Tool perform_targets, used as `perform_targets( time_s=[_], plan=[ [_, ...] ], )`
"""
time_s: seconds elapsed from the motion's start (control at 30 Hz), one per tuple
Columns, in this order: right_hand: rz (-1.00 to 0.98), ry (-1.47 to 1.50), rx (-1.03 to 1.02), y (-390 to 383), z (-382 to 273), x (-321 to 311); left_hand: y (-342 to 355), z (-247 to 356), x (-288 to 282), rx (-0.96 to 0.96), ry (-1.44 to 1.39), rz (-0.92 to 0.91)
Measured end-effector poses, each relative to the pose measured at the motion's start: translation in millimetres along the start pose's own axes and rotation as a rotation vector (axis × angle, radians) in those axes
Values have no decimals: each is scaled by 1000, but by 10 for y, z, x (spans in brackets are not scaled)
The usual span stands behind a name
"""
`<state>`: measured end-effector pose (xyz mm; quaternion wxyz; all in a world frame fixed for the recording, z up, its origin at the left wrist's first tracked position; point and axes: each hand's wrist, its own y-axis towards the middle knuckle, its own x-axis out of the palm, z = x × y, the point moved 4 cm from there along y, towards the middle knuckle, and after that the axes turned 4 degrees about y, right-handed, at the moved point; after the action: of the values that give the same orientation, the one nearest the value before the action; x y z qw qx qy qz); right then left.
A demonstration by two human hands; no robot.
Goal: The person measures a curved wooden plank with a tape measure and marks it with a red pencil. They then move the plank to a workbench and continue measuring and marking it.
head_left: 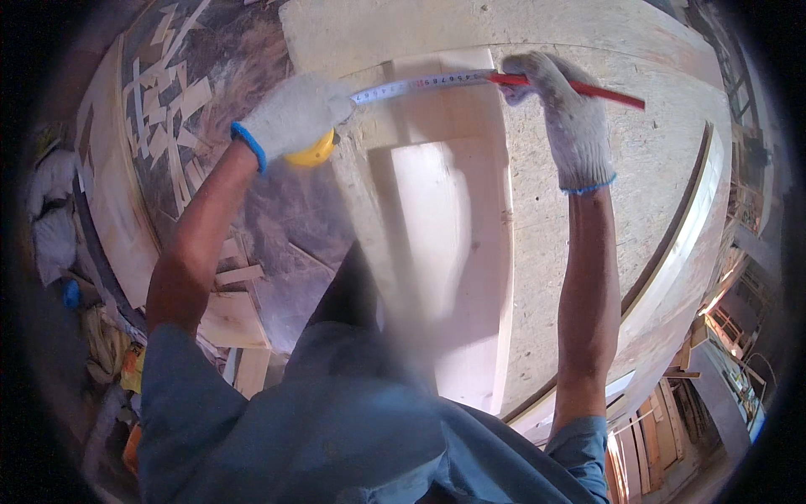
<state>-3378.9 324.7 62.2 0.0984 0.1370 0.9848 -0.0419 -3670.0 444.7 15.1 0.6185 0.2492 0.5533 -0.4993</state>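
My left hand (294, 118), in a white knit glove with a blue cuff, is closed around a yellow tape measure (314, 151). Its blade (420, 84) is drawn out to the right, across the top part of a pale wooden board (478, 202). At the blade's far right end, my gloved right hand (571, 126) grips a red pencil (620, 96). The pencil's left tip meets the blade near the board's right edge. Whether the right fingers also pinch the blade is hidden. A blurred strip in front covers part of the board's left side.
Beneath the board lies a large, worn wooden worktop (604, 244). A long wood strip (684, 231) runs along its right side. Thin wood offcuts (172, 109) litter the floor at left. More timber pieces (659, 428) are stacked at lower right.
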Motion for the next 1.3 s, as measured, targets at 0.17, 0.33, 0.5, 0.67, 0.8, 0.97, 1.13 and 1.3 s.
perform_targets(
  time_s=[0.17, 0.33, 0.5, 0.67, 0.8, 0.97, 1.13, 1.3],
  plan=[
    [-108, -414, -292, 300, 120, 185, 24, 8, 14, 39, 53, 66],
    [-181, -379, -313, 464, 366, 224, 5, 3, 74, 27, 98, 73],
    [-160, -253, -30, 482, 335, 227, -36, -2, 74, 70, 130, 115],
    [-68, -276, 58, 433, 214, 274, -25, -39, 135, -45, 30, 42],
    [-92, -344, -127, 477, 312, 218, -13, -59, 141, 6, 33, 62],
    [-59, -224, 37, 461, 269, 258, -28, -35, 145, 52, 114, 76],
    [-60, -288, 42, 453, 279, 261, -21, 0, 85, 76, 134, 86],
    [-65, -321, 91, 477, 297, 232, -27, 0, 94, 12, 70, 57]
  ],
)
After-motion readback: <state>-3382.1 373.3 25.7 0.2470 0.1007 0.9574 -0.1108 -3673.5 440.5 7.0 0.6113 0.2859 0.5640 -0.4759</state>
